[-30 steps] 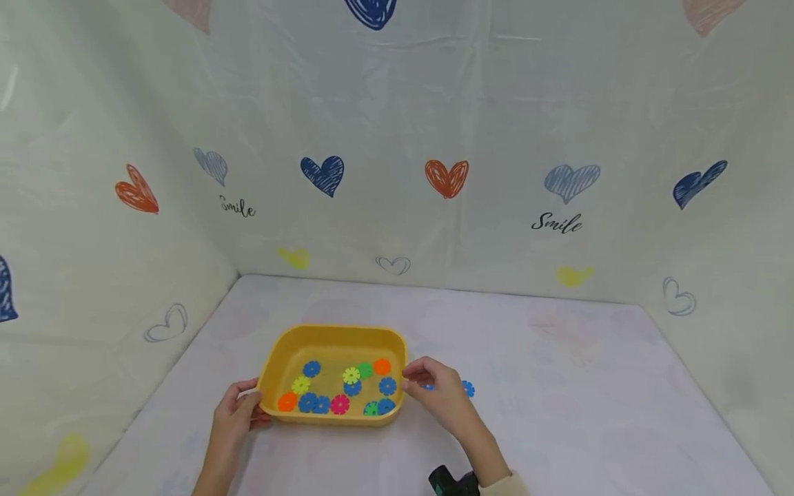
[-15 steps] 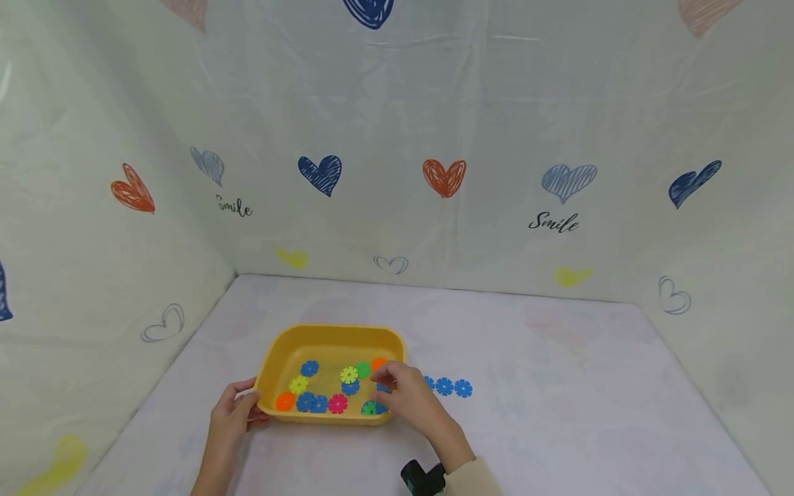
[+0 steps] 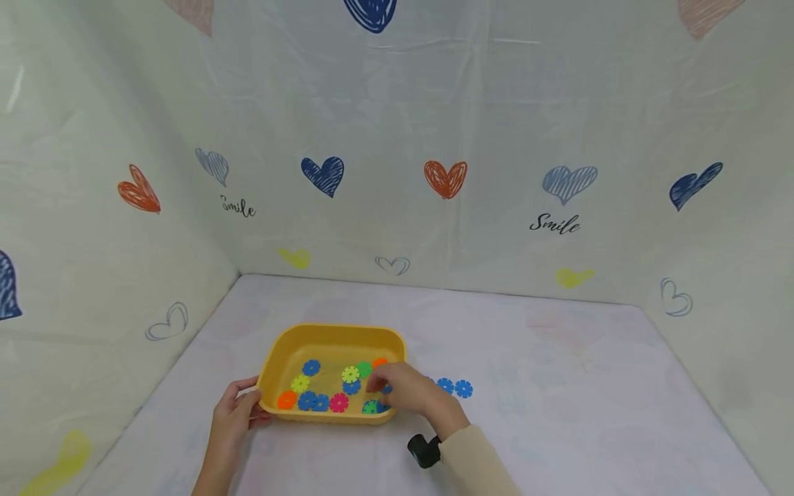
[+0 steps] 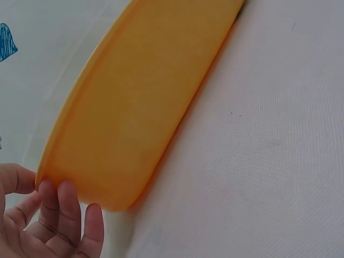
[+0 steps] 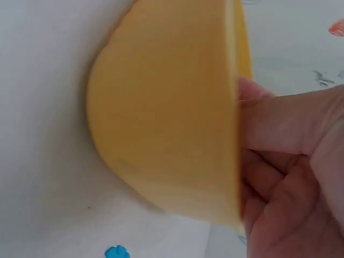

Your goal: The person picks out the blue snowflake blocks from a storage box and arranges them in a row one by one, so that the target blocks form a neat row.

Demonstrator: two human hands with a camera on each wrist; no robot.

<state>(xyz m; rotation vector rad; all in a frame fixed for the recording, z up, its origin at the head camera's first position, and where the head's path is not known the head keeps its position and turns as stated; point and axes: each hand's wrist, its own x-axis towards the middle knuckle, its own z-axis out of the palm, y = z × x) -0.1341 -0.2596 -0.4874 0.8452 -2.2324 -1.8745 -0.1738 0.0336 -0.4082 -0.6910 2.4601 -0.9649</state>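
A yellow plastic tray point(image 3: 335, 337) holds several flower-shaped plastic discs. Among them are a pink disc point(image 3: 339, 402), an orange disc point(image 3: 287, 400), a yellow disc point(image 3: 300, 384) and a blue disc point(image 3: 311, 367). My left hand point(image 3: 231, 412) grips the tray's left end, thumb at the rim and fingers against the outer wall. Over the right side wall reaches my right hand point(image 3: 406, 391), fingers bent down above blue and green discs, thumb and fingertips apart. In the right wrist view, the tray wall hides those fingertips.
Blue flower discs point(image 3: 463, 388) lie in a row on the white tabletop point(image 3: 558, 413), right of the tray. A black wrist device point(image 3: 424, 451) sits by the right sleeve point(image 3: 474, 458). A heart-printed curtain point(image 3: 496, 241) closes off the back and sides.
My right hand has moved left from the tray's right rim to inside it, uncovering the blue discs on the table. My left hand keeps its place on the tray.
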